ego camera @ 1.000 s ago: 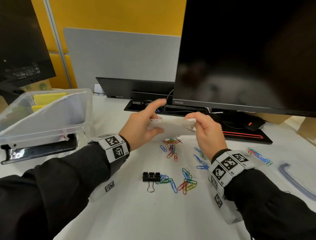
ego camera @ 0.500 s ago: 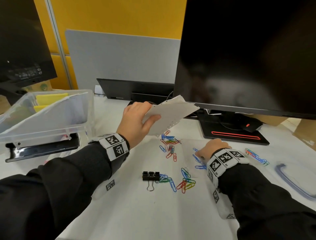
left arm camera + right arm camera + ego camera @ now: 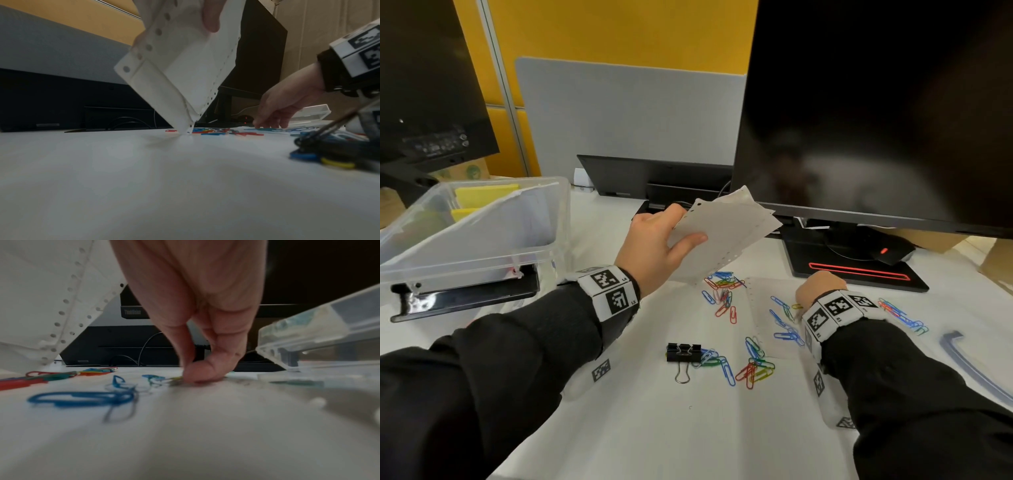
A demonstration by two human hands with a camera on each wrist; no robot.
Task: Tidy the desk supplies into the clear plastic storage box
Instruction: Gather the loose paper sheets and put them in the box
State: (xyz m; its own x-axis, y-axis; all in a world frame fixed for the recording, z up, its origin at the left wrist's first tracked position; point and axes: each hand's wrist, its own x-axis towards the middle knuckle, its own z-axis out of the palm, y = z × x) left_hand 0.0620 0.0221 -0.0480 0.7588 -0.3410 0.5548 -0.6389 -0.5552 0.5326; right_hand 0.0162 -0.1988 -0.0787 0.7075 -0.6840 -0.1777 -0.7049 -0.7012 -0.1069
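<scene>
White punched sheets' [image 3: 185, 65] corner on desk [image 3: 144, 178]

Black sleeves [image 3: 500, 370], white wristbands [image 3: 607, 291] with seemingly square-coded black markers.

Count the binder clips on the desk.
1. The black binder clip lies near the desk's front middle, touching the left end of a paper clip cluster. More could be hidden in the storage box.

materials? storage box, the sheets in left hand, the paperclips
Storage box: clear, glossy plastic; contents show through.
Sheets: look like matte white paper with punched edge holes, possibly thin plastic sleeves.
Paperclips: likely coloured, plastic-coated wire, judging by thin bent loops in bright colours.
</scene>
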